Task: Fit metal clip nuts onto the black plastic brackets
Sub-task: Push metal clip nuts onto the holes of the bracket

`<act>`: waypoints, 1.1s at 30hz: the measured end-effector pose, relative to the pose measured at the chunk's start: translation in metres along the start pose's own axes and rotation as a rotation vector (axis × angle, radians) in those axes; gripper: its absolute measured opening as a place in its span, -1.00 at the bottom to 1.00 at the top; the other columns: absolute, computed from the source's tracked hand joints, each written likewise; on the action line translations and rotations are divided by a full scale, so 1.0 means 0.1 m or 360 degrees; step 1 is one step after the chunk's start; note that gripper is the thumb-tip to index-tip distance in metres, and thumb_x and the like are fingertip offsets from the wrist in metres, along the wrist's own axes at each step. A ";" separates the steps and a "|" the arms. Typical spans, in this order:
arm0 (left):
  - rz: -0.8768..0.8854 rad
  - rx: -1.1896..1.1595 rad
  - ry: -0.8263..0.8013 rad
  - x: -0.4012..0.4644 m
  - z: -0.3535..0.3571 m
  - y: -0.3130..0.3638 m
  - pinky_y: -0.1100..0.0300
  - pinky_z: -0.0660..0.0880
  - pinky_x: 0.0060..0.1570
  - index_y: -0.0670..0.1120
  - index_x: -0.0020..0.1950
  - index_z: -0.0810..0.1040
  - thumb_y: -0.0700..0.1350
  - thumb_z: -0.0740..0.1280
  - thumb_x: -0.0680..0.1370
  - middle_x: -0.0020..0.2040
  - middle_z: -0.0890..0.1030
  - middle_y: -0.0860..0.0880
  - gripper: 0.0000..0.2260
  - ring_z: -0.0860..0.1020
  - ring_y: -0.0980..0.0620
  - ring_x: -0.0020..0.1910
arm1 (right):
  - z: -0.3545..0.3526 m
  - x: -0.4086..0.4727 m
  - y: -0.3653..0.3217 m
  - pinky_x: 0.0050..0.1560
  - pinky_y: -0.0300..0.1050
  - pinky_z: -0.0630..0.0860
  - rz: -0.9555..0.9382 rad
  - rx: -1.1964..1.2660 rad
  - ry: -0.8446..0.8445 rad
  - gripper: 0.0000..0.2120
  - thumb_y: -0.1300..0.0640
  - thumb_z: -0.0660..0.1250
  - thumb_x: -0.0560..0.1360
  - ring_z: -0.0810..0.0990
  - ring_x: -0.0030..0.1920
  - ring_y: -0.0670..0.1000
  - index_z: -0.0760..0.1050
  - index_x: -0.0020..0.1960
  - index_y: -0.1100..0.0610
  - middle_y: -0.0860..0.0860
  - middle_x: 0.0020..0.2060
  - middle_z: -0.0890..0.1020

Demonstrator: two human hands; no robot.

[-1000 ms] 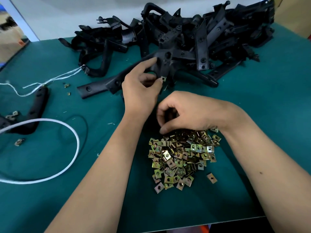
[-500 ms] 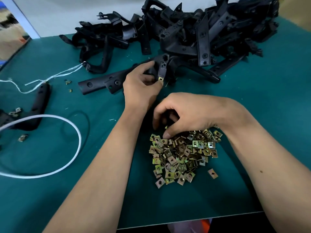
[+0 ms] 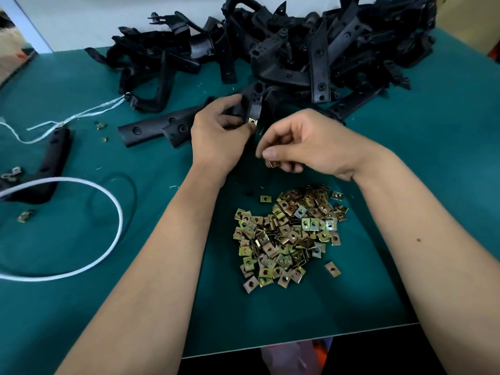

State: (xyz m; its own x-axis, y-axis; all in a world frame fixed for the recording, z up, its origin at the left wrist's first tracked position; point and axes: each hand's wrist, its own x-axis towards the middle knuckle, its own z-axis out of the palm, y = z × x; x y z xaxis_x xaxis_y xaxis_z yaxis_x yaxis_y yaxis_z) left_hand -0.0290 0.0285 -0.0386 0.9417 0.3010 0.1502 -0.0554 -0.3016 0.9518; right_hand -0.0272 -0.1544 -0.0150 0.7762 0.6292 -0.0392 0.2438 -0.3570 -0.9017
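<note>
My left hand [image 3: 216,136] grips a long black plastic bracket [image 3: 151,128] that lies across the green mat, its upright tab carrying a brass clip nut [image 3: 252,121] at the tip. My right hand [image 3: 303,147] hovers just right of that tab, fingers curled, pinching a clip nut [image 3: 274,164] between thumb and fingertips. A heap of loose brass clip nuts [image 3: 289,234] lies on the mat below both hands.
A big pile of black brackets [image 3: 297,47] fills the back of the green table [image 3: 433,158]. At the left lie a white cord loop [image 3: 116,212], a black loop, a white string, another bracket [image 3: 51,161] and stray nuts. The table's front edge runs near the bottom.
My right hand has lifted off the nut heap with one nut and moved up toward the bracket tab. My left hand has kept its hold on the bracket.
</note>
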 end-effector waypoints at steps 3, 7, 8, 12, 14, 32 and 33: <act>-0.0008 -0.0038 -0.0026 0.00 -0.01 0.00 0.09 0.63 0.13 0.05 0.36 0.60 -0.19 0.54 0.46 -0.05 0.71 0.01 -0.52 0.68 0.12 -0.03 | -0.04 0.00 0.03 -0.49 -0.25 0.41 -0.0003 0.0150 0.0164 -0.96 0.26 0.37 0.61 0.63 -0.32 -0.01 0.60 0.00 0.18 0.06 -0.20 0.72; -0.0052 -0.0155 -0.0093 -0.01 -0.01 0.00 0.04 0.65 0.10 0.05 0.38 0.57 -0.24 0.54 0.46 -0.06 0.71 -0.04 -0.48 0.68 0.06 -0.08 | -0.04 0.03 0.05 -0.50 -0.24 0.37 -0.0066 0.0422 0.0579 -0.91 0.28 0.34 0.63 0.57 -0.33 -0.02 0.57 -0.04 0.18 0.06 -0.24 0.66; -0.0050 -0.0192 -0.0102 -0.02 -0.01 0.00 0.05 0.65 0.10 0.05 0.39 0.56 -0.27 0.52 0.46 -0.09 0.70 -0.04 -0.47 0.67 0.06 -0.12 | -0.03 0.04 0.06 -0.50 -0.24 0.36 -0.0075 0.0565 0.0700 -0.92 0.28 0.32 0.64 0.54 -0.36 -0.02 0.56 -0.03 0.19 0.06 -0.28 0.64; -0.0031 -0.0357 -0.0150 -0.07 0.03 0.07 -0.06 0.61 0.19 -0.01 0.40 0.57 -0.35 0.48 0.47 0.01 0.70 -0.22 -0.47 0.69 -0.17 0.04 | 0.00 0.09 0.10 -0.41 -0.25 0.45 -0.0069 0.0833 0.0978 -0.87 0.31 0.30 0.65 0.54 -0.35 -0.03 0.60 0.13 0.29 0.09 -0.29 0.60; -0.0021 -0.0432 -0.0166 -0.10 0.04 0.09 -0.06 0.61 0.21 -0.03 0.41 0.56 -0.36 0.47 0.48 0.03 0.70 -0.23 -0.47 0.68 -0.18 0.07 | 0.01 0.10 0.11 -0.28 -0.25 0.55 -0.0062 0.0870 0.1005 -0.82 0.37 0.30 0.63 0.60 -0.29 -0.04 0.60 0.19 0.33 0.12 -0.22 0.63; 0.0038 -0.0537 -0.0300 -0.12 0.11 0.07 -0.14 0.58 0.25 -0.03 0.35 0.60 -0.39 0.44 0.48 0.04 0.70 -0.28 -0.51 0.69 -0.24 0.06 | -0.01 0.08 0.10 -0.38 -0.24 0.50 -0.0082 0.0864 0.1175 -0.91 0.25 0.41 0.59 0.58 -0.36 -0.05 0.68 0.04 0.24 0.06 -0.33 0.65; 0.0031 -0.0556 -0.0311 -0.12 0.11 0.07 -0.14 0.58 0.25 -0.03 0.35 0.60 -0.39 0.44 0.48 0.03 0.70 -0.27 -0.51 0.70 -0.22 0.03 | -0.01 0.09 0.09 -0.33 -0.25 0.52 -0.0055 0.0986 0.1160 -0.89 0.28 0.39 0.60 0.59 -0.33 -0.06 0.67 0.07 0.26 0.07 -0.30 0.66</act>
State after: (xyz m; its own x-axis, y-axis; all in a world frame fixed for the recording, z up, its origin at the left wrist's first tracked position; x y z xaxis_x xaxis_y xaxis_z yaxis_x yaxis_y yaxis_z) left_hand -0.0375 0.0128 -0.0369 0.9829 0.1100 0.1477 -0.1519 0.0305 0.9879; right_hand -0.0174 -0.1529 -0.0232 0.9964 -0.0265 0.0808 0.0846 0.2136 -0.9732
